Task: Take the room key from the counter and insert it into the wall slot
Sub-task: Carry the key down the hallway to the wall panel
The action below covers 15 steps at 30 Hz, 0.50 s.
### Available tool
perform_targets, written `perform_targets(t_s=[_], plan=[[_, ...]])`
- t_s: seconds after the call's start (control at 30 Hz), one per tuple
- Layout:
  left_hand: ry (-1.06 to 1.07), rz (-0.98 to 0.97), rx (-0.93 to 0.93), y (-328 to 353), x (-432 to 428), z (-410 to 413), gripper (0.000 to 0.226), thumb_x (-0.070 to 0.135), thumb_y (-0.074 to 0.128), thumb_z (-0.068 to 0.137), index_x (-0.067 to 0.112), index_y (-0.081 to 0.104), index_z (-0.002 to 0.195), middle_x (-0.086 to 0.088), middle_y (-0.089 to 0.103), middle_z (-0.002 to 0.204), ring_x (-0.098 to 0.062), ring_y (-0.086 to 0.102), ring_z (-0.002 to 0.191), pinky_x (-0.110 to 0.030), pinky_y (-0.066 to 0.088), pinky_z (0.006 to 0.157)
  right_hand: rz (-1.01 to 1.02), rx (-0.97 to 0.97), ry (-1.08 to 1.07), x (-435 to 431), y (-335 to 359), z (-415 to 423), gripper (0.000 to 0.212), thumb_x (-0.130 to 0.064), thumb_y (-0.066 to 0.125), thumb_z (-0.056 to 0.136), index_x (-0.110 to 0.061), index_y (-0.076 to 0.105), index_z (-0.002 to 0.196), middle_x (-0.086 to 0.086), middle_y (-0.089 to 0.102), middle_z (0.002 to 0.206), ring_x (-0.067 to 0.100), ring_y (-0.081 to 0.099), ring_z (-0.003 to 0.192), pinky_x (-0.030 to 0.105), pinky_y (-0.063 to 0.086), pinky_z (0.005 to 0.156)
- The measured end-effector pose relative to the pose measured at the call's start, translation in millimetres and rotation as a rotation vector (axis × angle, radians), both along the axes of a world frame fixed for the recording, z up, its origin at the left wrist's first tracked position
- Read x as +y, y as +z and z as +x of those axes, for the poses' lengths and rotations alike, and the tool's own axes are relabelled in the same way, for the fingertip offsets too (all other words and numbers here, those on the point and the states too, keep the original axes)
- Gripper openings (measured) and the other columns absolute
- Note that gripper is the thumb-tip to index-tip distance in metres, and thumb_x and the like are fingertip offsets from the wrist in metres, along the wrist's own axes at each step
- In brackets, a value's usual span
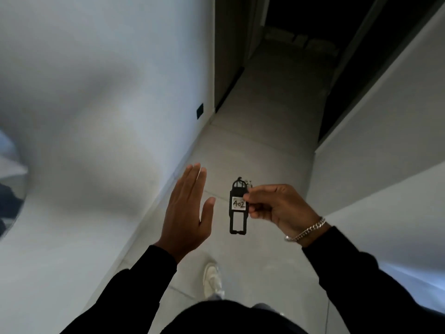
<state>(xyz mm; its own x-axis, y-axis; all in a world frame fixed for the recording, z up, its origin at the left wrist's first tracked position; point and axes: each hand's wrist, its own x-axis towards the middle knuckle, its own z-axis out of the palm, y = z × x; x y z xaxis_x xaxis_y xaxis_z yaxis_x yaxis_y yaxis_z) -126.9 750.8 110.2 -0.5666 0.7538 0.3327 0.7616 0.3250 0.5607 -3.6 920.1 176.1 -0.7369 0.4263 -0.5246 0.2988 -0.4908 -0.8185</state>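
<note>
The room key (238, 208) is a flat black plastic tag with a white label reading 402 and a small ring at its top. My right hand (279, 207) pinches it by its right edge, and the tag hangs upright in front of me over the floor. My left hand (186, 214) is raised beside it on the left, flat and empty, fingers together and pointing up, a short gap from the tag. No wall slot is clearly visible; a small black plate (199, 111) sits low on the left wall.
I stand in a narrow corridor with a white wall (108, 92) on the left and another white wall (397, 116) on the right. The grey tiled floor (265, 141) leads to a dark doorway (301, 20) ahead. My white shoe (212, 279) shows below.
</note>
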Motion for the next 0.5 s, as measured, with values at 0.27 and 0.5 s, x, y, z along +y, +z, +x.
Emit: perform_targets(t_s=[0.27, 0.5], plan=[[-0.1, -0.077, 0.016, -5, 174, -47, 0.063, 0.035, 0.036, 0.099, 0.001, 0.03, 0.152, -0.018, 0.03, 0.162, -0.031, 0.021, 0.154, -0.058, 0.024, 0.125, -0.026, -0.003, -0.145, 149, -5, -32, 0.016, 0.004, 0.068, 0.076, 0.007, 0.069, 0.092, 0.011, 0.066, 0.06, 0.015, 0.061, 0.05, 0.022, 0.056, 0.051], [-0.083, -0.076, 0.043, -11, 327, -65, 0.065, 0.041, 0.029, 0.1, 0.005, 0.024, 0.154, -0.011, 0.023, 0.165, -0.026, 0.013, 0.157, -0.054, 0.016, 0.128, 0.039, 0.043, -0.136, 305, -1, -63, 0.017, 0.001, 0.07, 0.076, 0.005, 0.07, 0.092, 0.01, 0.066, 0.061, 0.015, 0.06, 0.05, 0.022, 0.056, 0.051]])
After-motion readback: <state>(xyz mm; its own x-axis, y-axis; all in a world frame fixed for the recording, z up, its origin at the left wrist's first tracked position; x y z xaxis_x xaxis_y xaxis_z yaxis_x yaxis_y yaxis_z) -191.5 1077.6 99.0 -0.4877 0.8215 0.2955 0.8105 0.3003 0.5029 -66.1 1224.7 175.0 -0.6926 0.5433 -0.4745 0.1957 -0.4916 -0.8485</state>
